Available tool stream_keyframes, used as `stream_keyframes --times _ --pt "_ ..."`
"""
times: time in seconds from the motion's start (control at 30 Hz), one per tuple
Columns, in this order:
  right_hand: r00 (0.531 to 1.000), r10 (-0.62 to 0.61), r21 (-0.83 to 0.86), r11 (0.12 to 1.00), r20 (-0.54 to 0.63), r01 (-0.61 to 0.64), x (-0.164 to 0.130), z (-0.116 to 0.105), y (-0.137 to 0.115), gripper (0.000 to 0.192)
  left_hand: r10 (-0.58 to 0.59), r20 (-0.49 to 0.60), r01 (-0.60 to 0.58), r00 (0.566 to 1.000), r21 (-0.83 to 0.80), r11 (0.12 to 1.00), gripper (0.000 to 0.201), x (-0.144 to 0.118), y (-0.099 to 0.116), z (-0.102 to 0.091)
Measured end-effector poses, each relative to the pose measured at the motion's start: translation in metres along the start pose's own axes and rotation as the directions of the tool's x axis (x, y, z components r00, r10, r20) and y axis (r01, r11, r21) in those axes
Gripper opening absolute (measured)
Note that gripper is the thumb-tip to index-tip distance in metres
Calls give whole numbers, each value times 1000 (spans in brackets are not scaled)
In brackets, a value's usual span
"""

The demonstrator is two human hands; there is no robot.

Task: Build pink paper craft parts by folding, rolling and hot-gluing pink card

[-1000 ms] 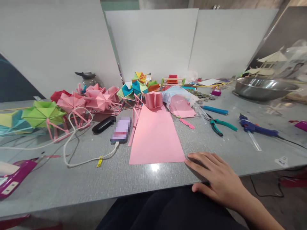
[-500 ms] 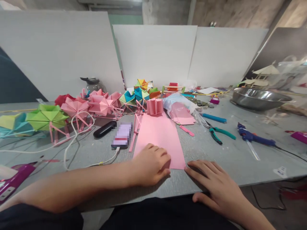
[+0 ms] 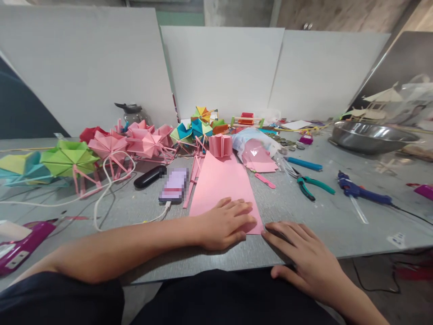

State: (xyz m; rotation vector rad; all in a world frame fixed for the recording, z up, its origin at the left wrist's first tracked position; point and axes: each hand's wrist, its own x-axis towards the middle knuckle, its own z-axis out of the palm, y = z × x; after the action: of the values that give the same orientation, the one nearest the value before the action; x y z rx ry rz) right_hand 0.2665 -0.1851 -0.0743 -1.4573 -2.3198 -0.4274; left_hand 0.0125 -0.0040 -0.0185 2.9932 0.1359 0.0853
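A long sheet of pink paper (image 3: 221,183) lies on the grey table in front of me. My left hand (image 3: 228,224) rests flat across its near end, fingers stretched toward the right edge. Beside the sheet's near right corner, my right hand (image 3: 301,250) lies on the table edge with its fingers apart, holding nothing; the fingertips are at or close to that corner. At the sheet's far end stands a pleated pink paper piece (image 3: 220,145). Thin pink paper strips (image 3: 192,180) lie along the left side.
Left are folded paper shapes (image 3: 69,158), a black case (image 3: 149,176) and a phone (image 3: 173,185) on a white cable. Right are a pink cutter (image 3: 264,180), pliers (image 3: 309,185), a glue gun (image 3: 363,192) and a steel bowl (image 3: 370,136). A purple power strip (image 3: 25,246) sits at near left.
My left hand has slid right across the near end of the pink paper, and its fingers have straightened from a curl. My right hand has stayed nearly in place. The view has shifted slightly.
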Motion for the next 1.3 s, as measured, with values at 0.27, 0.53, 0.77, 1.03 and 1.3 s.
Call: stream_keyframes --times 0.27,0.53,0.77,1.03,1.3 --pt "999 16 11 1000 31 -17 0 -4 -2 70 18 61 -14 998 -65 998 63 -1 -5 5" --pt "999 -7 -19 1000 43 8 2 -6 -1 74 8 61 -4 998 -65 998 65 1 -6 6" --pt "998 12 -20 1000 67 -10 2 -6 -2 75 16 38 -13 999 -85 996 65 2 -4 5" --pt "996 18 -20 1000 88 -17 2 -6 -1 78 13 17 -11 1000 -90 996 63 2 -5 7" --pt "996 7 -23 1000 93 -5 4 -7 -2 81 10 24 -8 1000 -93 996 63 2 -4 6"
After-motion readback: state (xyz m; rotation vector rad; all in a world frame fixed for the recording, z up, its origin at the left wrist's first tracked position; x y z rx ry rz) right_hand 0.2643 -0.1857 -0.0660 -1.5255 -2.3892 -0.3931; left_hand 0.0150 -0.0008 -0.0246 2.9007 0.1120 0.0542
